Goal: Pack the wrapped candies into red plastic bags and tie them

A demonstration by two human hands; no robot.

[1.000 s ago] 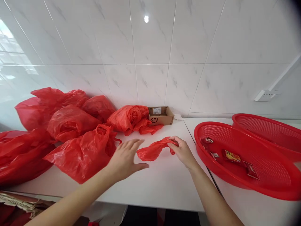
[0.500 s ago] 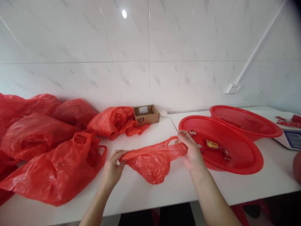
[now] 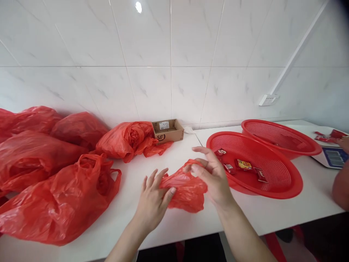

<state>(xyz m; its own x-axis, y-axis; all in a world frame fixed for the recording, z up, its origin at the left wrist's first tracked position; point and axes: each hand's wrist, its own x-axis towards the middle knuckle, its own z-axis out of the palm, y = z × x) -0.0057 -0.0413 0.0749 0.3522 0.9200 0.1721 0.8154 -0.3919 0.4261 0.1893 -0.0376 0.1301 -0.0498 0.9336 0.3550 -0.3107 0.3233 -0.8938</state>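
A small crumpled red plastic bag (image 3: 187,194) is between my two hands above the white table. My left hand (image 3: 154,200) is at its left side, fingers spread, with the thumb against the plastic. My right hand (image 3: 215,178) has its thumb and some fingers curled on the bag's upper right edge, while the index finger sticks out. Part of the bag is hidden behind my fingers. Just right of that hand stands a red perforated plastic basket (image 3: 283,160) with several wrapped snack packets (image 3: 243,164) inside.
Several filled red plastic bags (image 3: 60,196) are heaped at the left. A bundle of red bags (image 3: 128,140) lies beside an open cardboard box (image 3: 170,134) at the wall. Behind the near basket stands a second red basket (image 3: 305,145). Another person's hand (image 3: 344,143) is over a scale (image 3: 334,158).
The bag was stretched wide between both hands; now it is bunched up. My hands have come closer together, the left one moving right with its fingers spread. Another person's hand has appeared at the scale.
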